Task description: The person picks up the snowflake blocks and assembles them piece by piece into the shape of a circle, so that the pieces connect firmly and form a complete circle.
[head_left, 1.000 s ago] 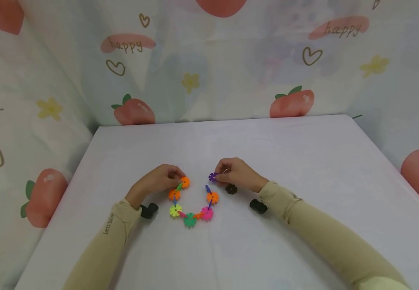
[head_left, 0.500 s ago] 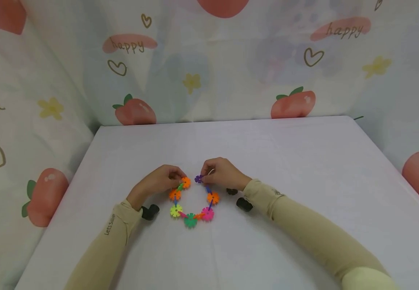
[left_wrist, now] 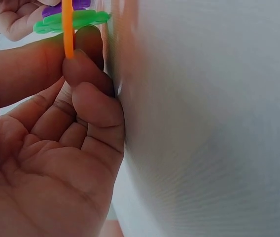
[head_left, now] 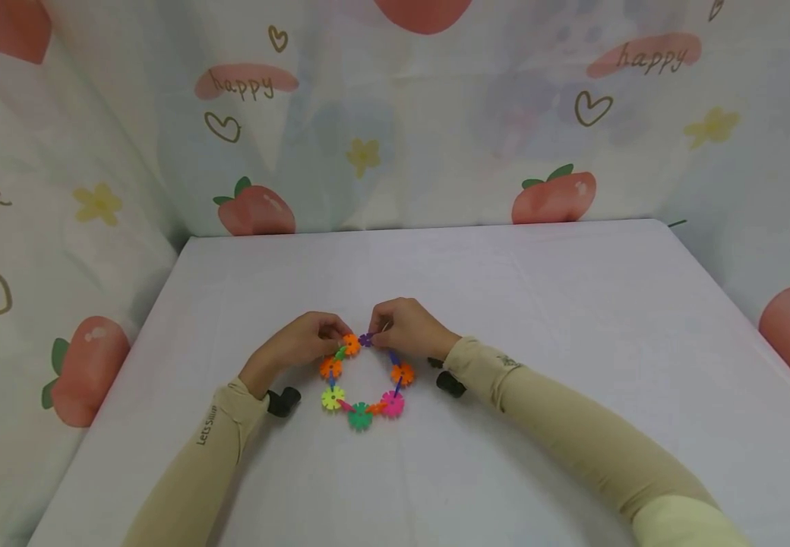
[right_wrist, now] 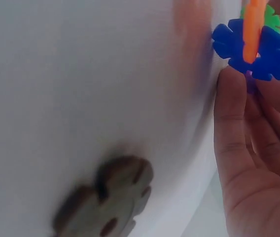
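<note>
A curved chain of colourful notched plastic discs lies on the table between the hands, with a green disc [head_left: 360,416] at its near side and a pink disc [head_left: 392,404] to the right. At its far left end, my left hand [head_left: 304,339] pinches an orange disc [head_left: 351,345] between thumb and finger. My right hand [head_left: 412,328] pinches a purple disc [head_left: 365,339], whose edge is right at the orange one. The blue disc [right_wrist: 273,54] at the chain's other end stands close by the right fingertips. Much of the purple disc is hidden by fingers.
A loose dark brown disc [right_wrist: 125,192] lies on the white table [head_left: 538,304], mostly covered by the right wrist in the head view. Black cylindrical devices, one at the left wrist [head_left: 284,401] and one at the right [head_left: 451,384], hang beneath the sleeves. Printed curtains stand behind the table.
My right hand has moved left with the purple disc, from beyond the chain's right end up to the orange disc. The left hand has stayed in place.
</note>
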`<state>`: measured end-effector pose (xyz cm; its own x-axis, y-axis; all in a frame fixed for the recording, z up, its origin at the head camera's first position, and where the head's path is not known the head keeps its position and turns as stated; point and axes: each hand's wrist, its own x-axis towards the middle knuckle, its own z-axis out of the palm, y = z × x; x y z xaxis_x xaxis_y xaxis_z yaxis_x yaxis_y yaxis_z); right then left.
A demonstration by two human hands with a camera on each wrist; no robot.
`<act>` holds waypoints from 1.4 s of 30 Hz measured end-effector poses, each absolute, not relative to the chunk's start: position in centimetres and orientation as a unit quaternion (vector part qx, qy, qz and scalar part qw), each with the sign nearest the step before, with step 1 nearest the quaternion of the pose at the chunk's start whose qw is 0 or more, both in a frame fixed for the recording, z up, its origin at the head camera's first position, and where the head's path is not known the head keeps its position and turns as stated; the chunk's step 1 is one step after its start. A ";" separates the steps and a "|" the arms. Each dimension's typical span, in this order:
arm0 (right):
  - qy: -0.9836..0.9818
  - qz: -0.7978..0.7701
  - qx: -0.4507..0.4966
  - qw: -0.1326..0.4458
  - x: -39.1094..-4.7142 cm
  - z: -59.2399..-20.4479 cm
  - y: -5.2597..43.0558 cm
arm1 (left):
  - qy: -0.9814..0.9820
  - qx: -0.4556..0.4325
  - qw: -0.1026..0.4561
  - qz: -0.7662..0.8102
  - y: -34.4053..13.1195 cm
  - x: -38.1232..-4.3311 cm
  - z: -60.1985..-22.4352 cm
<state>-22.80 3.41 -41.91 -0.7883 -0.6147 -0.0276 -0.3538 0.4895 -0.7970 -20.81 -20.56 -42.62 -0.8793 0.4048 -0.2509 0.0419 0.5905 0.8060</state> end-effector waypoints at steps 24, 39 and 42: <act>0.849 -0.387 -0.316 0.172 -22.9 -42.4 3.5 | 0.876 0.130 0.208 0.415 -20.4 -20.6 -42.2; 0.866 -0.394 -0.265 0.157 -22.2 -41.5 9.2 | 0.893 0.139 0.230 0.361 -20.5 -20.7 -41.7; 0.869 -0.390 -0.256 0.162 -21.9 -41.4 10.6 | 0.893 0.137 0.232 0.361 -20.4 -20.8 -41.7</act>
